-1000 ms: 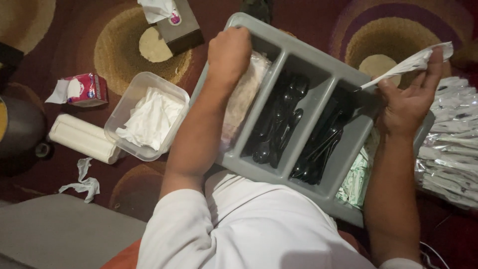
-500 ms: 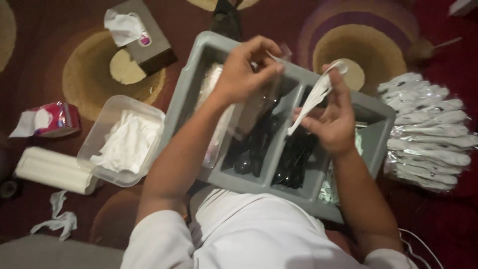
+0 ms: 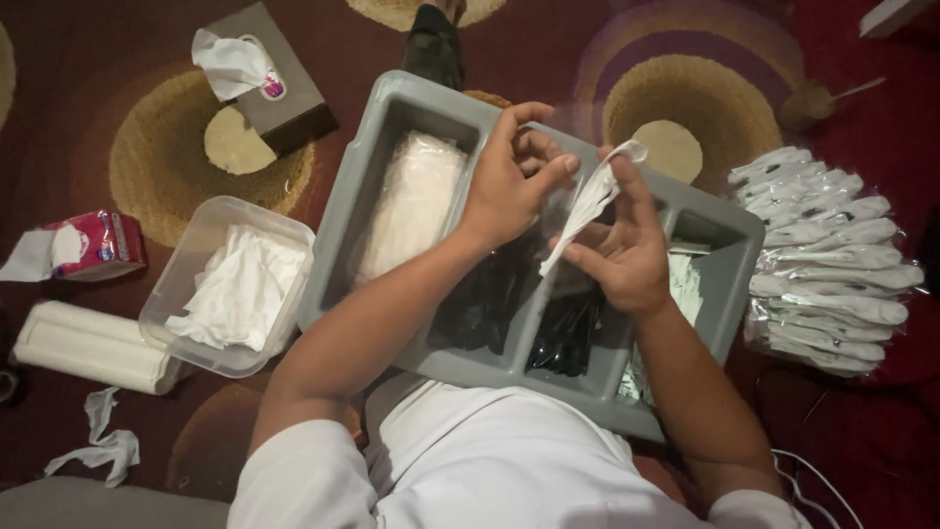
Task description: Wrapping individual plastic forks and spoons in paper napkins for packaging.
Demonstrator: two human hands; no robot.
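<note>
Both hands are pinching one clear wrapper above the grey tray: left hand gripping its upper end at the fingertips, right hand holding it from below. Contents too blurred to tell. Judgement: work is partway through. A sizeable pile of finished packets is lying on the carpet beside the tray, while black cutlery is remaining in the tray's compartments.

The left hand has left the tray's far-left compartment and now meets the right hand above the grey tray. The white packet, formerly held out over the tray's right edge, is now pinched between both hands.
</note>
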